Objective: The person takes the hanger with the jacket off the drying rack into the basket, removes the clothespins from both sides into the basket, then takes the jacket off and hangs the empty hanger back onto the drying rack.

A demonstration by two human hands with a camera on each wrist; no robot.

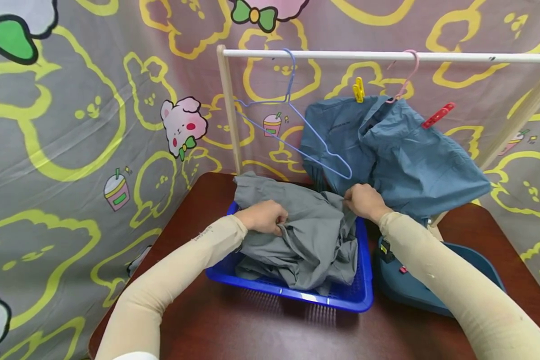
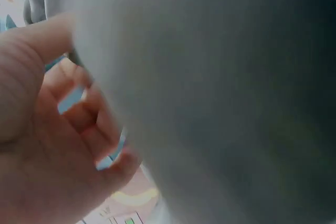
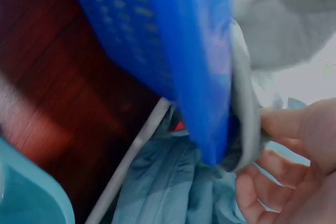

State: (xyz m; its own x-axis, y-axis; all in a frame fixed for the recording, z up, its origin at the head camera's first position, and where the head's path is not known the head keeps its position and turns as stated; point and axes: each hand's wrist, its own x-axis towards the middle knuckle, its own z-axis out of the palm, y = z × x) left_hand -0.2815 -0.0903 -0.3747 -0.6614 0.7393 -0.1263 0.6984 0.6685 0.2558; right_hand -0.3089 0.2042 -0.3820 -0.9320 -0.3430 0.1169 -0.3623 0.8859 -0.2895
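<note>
A crumpled grey piece of clothing [image 1: 310, 225] lies heaped in a blue plastic basket [image 1: 292, 292]. My left hand [image 1: 263, 217] pinches a fold near the middle of the cloth; in the left wrist view the grey fabric fills most of the picture beside the curled fingers. At the basket's far right corner my right hand [image 1: 366, 200] grips another part of the cloth. The right wrist view shows its thumb and fingers [image 3: 249, 187] on the fabric edge, just beside the basket rim. Which part of the garment each hand holds cannot be told.
Behind the basket, a blue garment [image 1: 414, 155] hangs from a pink hanger [image 1: 411, 75] on a white rail [image 1: 351, 55], with yellow [image 1: 359, 90] and red clothespins [image 1: 438, 115]. A bare blue hanger [image 1: 292, 105] hangs left of it. A teal tub [image 1: 472, 255] stands right of the basket.
</note>
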